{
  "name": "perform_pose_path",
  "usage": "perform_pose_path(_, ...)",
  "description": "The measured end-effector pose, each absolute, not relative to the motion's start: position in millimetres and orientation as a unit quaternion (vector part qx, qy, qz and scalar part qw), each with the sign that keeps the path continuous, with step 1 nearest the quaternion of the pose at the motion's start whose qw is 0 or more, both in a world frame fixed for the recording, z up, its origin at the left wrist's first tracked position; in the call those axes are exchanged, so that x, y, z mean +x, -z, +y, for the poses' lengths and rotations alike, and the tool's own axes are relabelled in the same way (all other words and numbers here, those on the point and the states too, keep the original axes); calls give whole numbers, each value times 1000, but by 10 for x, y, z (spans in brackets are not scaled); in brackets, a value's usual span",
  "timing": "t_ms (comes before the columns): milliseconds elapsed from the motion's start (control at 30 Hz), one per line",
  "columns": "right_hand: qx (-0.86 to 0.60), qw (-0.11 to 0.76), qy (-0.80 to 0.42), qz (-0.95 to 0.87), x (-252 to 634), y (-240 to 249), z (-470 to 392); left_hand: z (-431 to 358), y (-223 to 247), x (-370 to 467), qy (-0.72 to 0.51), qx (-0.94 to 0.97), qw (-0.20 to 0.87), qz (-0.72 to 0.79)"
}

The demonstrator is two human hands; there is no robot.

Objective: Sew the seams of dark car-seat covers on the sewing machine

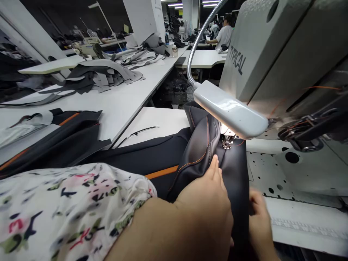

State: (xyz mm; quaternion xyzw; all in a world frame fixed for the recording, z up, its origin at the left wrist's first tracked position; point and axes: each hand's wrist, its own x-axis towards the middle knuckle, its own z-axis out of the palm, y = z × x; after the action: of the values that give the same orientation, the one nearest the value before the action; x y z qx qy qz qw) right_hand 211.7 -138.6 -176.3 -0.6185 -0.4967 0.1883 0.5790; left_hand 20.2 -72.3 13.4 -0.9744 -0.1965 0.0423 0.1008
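Observation:
Under the presser foot [227,141] of a sewing machine [261,47] lies a black leather-look cover [194,156] with orange stitching and an orange stripe. My left hand [208,199] rests flat on it just in front of the foot, fingers stretched out together along the seam. At the cover's right edge, my right hand [259,217] has its fingers curled around the material; the part behind the edge is hidden. Orange thread runs near the needle, lit by a white lamp [231,108] on a bendable metal neck.
On the left table [130,96] lie grey and black cut pieces [103,74] in piles. A thin black cord [136,134] lies beside the cover. The machine bed [272,174] is to the right. Further back, a person in a white top [224,36] sits at another table.

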Motion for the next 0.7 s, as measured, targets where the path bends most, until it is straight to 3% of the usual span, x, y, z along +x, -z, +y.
perform_pose_path(100, -527, 603, 14, -599, 2237, 1525, -1280, -728, -160, 213, -44, -968, 137, -205)
perform_pose_path(167, -435, 510, 125, -732, 2348, 1283, -1174, -734, -167, 208, -42, -966, 141, -215)
perform_pose_path(233, -353, 393, 109, -842, 2479, 1065, -1099, -740, -154, 197, -30, -968, 123, -218)
perform_pose_path(300, -315, 334, 49, -887, 2611, 929, -1078, -745, -128, 183, -14, -970, 107, -217)
perform_pose_path(700, -334, 356, 53, -871, 2820, 801, -996, -633, -147, 210, -16, -970, 75, -229)
